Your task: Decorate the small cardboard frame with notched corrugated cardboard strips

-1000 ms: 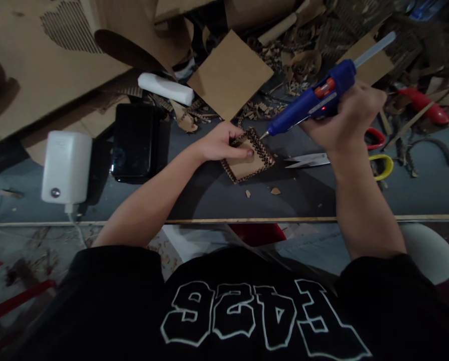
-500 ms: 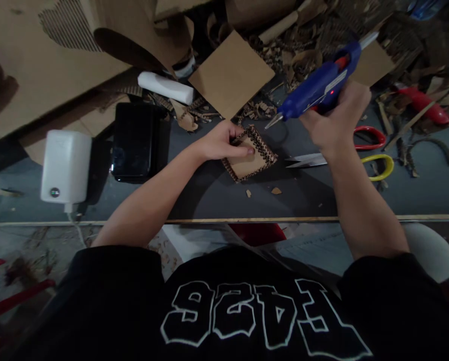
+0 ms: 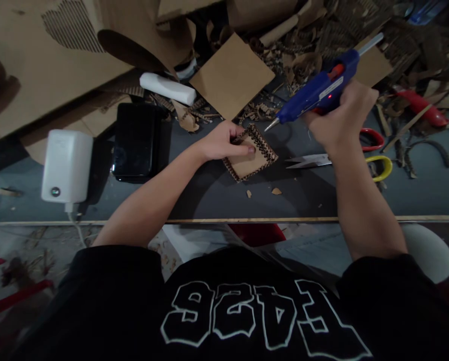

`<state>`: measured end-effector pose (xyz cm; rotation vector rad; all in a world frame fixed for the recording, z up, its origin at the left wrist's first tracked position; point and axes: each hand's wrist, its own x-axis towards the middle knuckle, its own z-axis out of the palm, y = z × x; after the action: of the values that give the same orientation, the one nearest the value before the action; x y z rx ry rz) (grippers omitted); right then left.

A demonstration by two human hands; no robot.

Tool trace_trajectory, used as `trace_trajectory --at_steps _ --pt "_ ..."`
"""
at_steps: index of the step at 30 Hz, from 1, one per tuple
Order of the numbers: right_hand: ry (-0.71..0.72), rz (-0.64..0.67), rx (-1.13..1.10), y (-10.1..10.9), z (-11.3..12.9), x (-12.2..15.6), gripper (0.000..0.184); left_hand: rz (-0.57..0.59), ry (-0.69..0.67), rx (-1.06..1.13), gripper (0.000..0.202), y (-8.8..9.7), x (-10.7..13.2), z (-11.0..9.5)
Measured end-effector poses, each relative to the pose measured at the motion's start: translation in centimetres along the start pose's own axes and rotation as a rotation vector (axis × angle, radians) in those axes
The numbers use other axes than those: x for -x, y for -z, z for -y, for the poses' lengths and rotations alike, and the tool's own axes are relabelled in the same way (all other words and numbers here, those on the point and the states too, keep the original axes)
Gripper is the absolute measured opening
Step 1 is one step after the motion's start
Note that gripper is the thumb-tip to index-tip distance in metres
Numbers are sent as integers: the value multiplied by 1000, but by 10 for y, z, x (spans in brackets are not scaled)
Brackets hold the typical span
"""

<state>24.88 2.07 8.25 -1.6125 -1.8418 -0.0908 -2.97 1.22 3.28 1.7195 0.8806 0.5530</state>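
Observation:
My left hand (image 3: 226,143) grips a small square cardboard piece (image 3: 247,163) edged with corrugated strips, thumb pressed on its flat inner face and the other fingers partly hidden. In my right hand (image 3: 337,118) is a blue hot glue gun (image 3: 314,95) with a lit red light and a glue stick out of its back. The metal nozzle points down-left, close to the upper right edge of the cardboard piece but apart from it. Scissors (image 3: 310,160) with a red and a yellow handle loop lie partly under my right forearm.
A flat cardboard square (image 3: 232,75) lies behind my left hand, near a white roll (image 3: 167,88). Left stand a black box-like item (image 3: 134,140) and a white power bank (image 3: 66,165) with a cable. Cardboard scraps and a red-handled tool (image 3: 423,105) cover the back right.
The glue gun has tilted slightly, its back end shifting right and its nozzle dipping a little lower. My left hand and the cardboard piece stay nearly still.

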Motion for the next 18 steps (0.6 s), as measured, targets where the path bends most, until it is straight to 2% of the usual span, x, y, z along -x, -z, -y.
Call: trace_trajectory --at_steps 5,8,13,18 --pt "-3 37 24 -4 -3 0 55 1 -14 -7 33 1 -1 2" --pt "-31 54 46 -4 0 0 58 -4 -16 -7 40 1 -1 1" --pt "16 29 32 -1 5 2 56 12 -29 -24 43 2 -1 -5" --pt "20 65 189 -2 -2 3 48 35 -41 -23 42 2 -2 -6"
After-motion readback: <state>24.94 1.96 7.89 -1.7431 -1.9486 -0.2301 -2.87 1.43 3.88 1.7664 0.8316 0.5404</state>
